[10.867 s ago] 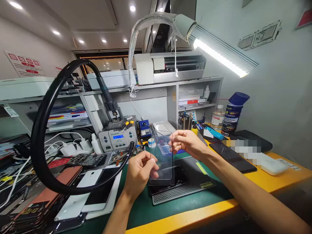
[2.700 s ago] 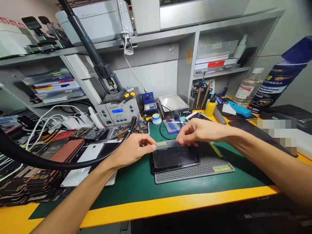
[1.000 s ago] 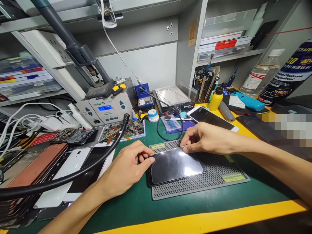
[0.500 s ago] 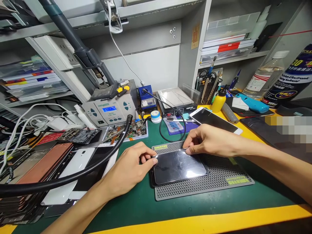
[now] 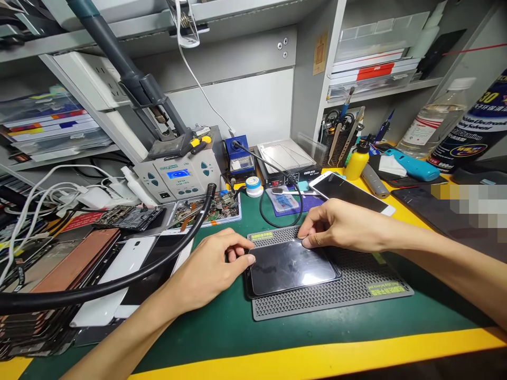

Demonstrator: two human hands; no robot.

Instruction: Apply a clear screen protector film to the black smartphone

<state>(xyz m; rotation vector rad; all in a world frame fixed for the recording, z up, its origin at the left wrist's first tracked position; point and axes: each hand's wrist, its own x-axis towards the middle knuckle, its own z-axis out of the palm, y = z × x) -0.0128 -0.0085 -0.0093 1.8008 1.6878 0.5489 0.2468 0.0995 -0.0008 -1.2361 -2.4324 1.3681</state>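
Note:
A dark, glossy phone screen [image 5: 291, 269] lies on a black phone body [image 5: 249, 287], whose edge shows at the left and right. Both rest on a grey perforated pad [image 5: 356, 287] with yellow lettering. My left hand [image 5: 222, 264] is closed at the screen's upper left corner, thumb and forefinger pinching its edge. At the far edge, right of the middle, my right hand [image 5: 332, 227] pinches the screen between thumb and bent fingers. Bright reflections and faint smudges mark the glass. The fingertips partly hide the edges they hold.
A black hose [image 5: 158, 272] arches over stacked phone parts [image 5: 35, 322] on the left. Behind are a hot-air station [image 5: 178, 174], a tray of circuit boards [image 5: 222, 206] and a small heating plate [image 5: 285, 158]. A white phone [image 5: 350, 192] and a yellow bottle [image 5: 357, 161] stand beyond my right hand.
The view has shifted very slightly. Both hands keep their pinch at the same places on the screen, and the screen shows no clear movement on the phone body.

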